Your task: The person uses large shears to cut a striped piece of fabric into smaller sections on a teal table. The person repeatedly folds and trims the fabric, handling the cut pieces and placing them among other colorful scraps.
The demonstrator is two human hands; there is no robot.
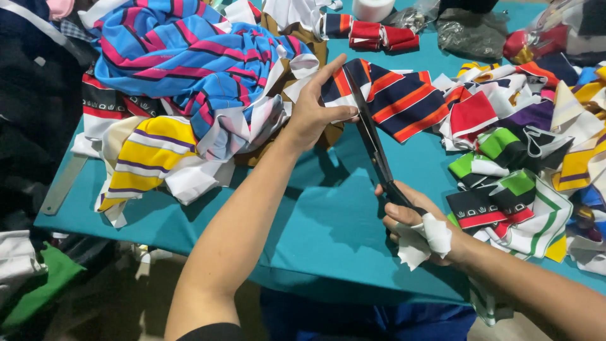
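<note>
Pinching the navy, orange and white striped fabric piece [394, 98] at its left edge, my left hand [314, 110] has its grip closed on the cloth, thumb under and fingers stretched over the top. My right hand [420, 224], its grip closed through the handles of the black scissors [374, 146], has a strip of white cloth wrapped over its fingers. The blades lie close together at the fabric's edge, above the teal table [315, 221], between heaps of striped scraps [524, 164].
</note>
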